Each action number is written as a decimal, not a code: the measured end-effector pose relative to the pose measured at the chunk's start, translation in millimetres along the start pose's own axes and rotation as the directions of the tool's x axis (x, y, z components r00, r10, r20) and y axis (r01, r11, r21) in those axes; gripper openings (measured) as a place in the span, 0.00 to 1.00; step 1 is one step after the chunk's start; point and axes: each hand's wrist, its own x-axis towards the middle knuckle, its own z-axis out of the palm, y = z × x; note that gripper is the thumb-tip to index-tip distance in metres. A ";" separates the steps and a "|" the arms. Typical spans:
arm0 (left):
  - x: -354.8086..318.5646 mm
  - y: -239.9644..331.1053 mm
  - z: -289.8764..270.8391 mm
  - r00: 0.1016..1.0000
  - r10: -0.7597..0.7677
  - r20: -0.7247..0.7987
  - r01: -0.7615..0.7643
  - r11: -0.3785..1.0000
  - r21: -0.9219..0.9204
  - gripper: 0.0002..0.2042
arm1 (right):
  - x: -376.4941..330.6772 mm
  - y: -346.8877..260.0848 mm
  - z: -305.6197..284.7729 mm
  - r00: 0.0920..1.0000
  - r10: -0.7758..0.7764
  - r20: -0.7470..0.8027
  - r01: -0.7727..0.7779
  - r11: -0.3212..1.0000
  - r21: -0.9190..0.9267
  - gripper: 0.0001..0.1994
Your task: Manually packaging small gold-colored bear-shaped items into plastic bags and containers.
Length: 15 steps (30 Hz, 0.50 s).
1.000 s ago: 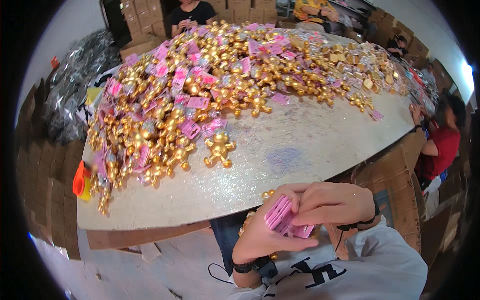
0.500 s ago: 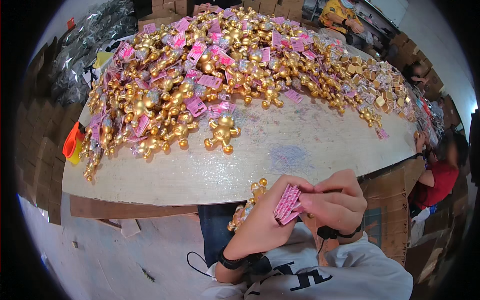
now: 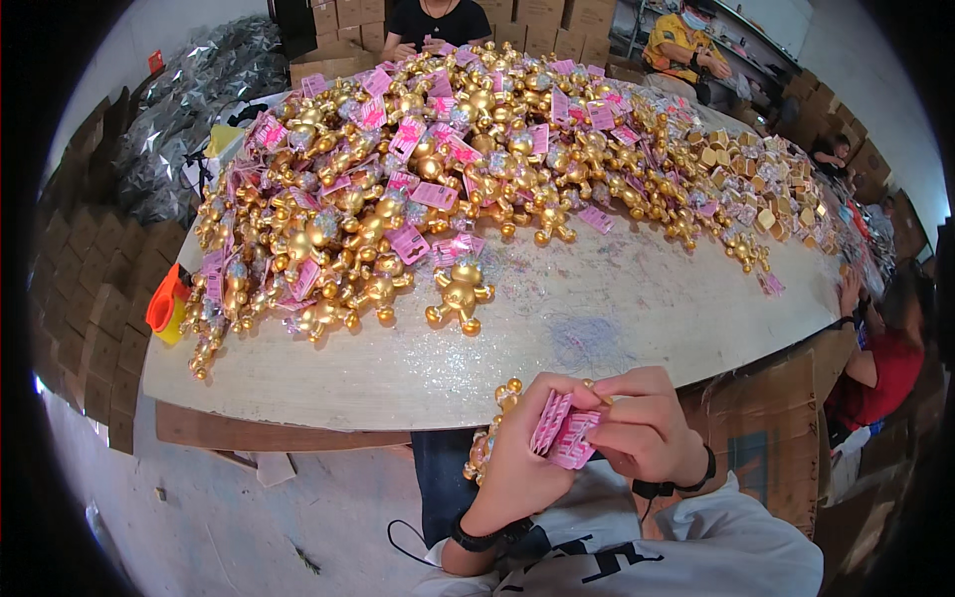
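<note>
My left hand [image 3: 527,463] is closed around a stack of pink header cards [image 3: 574,441], held just off the table's near edge. Gold bear-shaped figures [image 3: 481,450] hang on the outer side of that hand, partly hidden by it. My right hand [image 3: 652,428] has its fingers bent at the cards' right side, pinching the front card, which stands fanned apart from the rest. Ahead on the table lies a single gold bear figure [image 3: 460,297] with its pink card toward the heap.
A big heap of carded gold figures [image 3: 398,189] covers the far part of the pale table [image 3: 398,373]. An orange and yellow container [image 3: 169,306] stands at the left edge. A cardboard box [image 3: 761,438] is at right. Other people sit behind the table and at far right.
The cards have spread apart, the front one now turned with its face showing. My right hand has shifted slightly left and down. The view has tilted up, showing a person behind the heap.
</note>
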 end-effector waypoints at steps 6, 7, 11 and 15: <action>-9.1 7.9 -2.1 0.999 0.020 0.026 -0.023 0.993 0.114 0.17 | -2.5 -2.4 3.7 0.998 0.070 -0.006 -0.067 0.979 0.193 0.17; -10.9 10.2 -2.8 0.999 0.027 0.042 -0.033 0.991 0.134 0.18 | -0.7 -3.8 1.0 0.998 0.069 -0.006 -0.066 0.974 0.215 0.16; -14.7 8.4 -2.8 0.999 0.027 0.033 -0.031 0.990 0.136 0.19 | -2.0 1.6 0.2 0.998 0.053 -0.013 -0.047 0.957 0.287 0.12; -11.6 8.0 -2.7 0.999 0.046 -0.010 -0.042 0.971 0.237 0.18 | -6.3 3.6 8.8 0.994 0.104 -0.024 -0.093 0.956 0.278 0.13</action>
